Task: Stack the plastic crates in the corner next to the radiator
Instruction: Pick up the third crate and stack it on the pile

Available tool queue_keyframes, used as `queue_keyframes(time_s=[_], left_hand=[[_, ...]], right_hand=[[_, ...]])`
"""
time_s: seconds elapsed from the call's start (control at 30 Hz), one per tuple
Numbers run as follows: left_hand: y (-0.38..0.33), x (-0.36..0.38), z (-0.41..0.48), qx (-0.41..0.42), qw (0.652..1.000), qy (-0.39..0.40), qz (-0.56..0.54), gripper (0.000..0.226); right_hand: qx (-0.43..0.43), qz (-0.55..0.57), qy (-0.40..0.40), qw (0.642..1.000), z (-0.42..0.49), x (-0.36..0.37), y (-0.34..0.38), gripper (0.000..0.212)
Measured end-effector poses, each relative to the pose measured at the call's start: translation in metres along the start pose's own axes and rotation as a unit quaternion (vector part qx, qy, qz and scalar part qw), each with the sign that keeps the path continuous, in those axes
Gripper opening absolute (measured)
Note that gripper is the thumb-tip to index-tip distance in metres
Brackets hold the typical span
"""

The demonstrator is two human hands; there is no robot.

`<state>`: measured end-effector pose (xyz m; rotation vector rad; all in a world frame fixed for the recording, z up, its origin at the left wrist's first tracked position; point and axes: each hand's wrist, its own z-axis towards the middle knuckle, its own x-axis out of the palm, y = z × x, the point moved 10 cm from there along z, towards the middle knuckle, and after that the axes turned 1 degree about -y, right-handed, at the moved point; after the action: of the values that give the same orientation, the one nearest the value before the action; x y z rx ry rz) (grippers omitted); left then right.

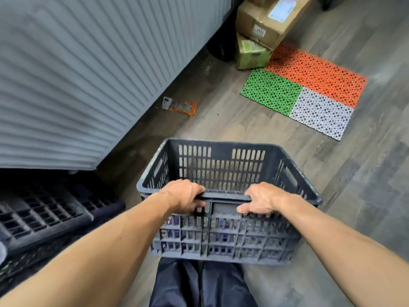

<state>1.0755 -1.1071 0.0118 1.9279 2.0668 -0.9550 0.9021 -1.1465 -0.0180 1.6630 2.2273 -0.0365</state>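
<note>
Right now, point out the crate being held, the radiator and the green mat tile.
held crate [221, 171]: head view, inside of far wall.
radiator [77, 74]: head view, ribbed front panel.
green mat tile [271, 90]: head view, middle of tile.

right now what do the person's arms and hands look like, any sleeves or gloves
Both forearms are bare up to the frame edge: no sleeves show. The left hand and right hand wear no gloves, and no rings, watch or wristband are visible. Dark navy trousers show below.
</note>
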Motion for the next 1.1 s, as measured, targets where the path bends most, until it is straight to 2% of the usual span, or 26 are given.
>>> queue_keyframes(time_s=[0.17, 0.33, 0.5, 0.73, 1.1], left_hand=[[-0.006, 0.012, -0.059, -0.035, 0.999, 0.009, -0.036, 0.034], [-0.007, 0.004, -0.123, -0.057, 0.997, -0.018, -0.056, 0.036], [0.003, -0.015, -0.194, -0.103, 0.988, -0.094, -0.067, 0.051], [0.011, -0.044, -0.313, -0.134, 0.966, -0.215, -0.056, 0.035], [0.016, -0.036, -0.515, -0.152, 0.915, -0.370, -0.044, 0.041]], right_hand=[[-0.009, -0.009, 0.016, 1.000, -0.045, 0.023, 0.026, 0.075], [-0.028, -0.036, -0.022, 0.999, -0.098, 0.012, 0.065, 0.065], [-0.066, -0.091, -0.089, 0.990, -0.151, -0.010, 0.116, 0.055], [-0.106, -0.167, -0.169, 0.966, -0.241, -0.036, 0.201, 0.040], [-0.185, -0.271, -0.280, 0.902, -0.405, -0.015, 0.342, 0.035]])
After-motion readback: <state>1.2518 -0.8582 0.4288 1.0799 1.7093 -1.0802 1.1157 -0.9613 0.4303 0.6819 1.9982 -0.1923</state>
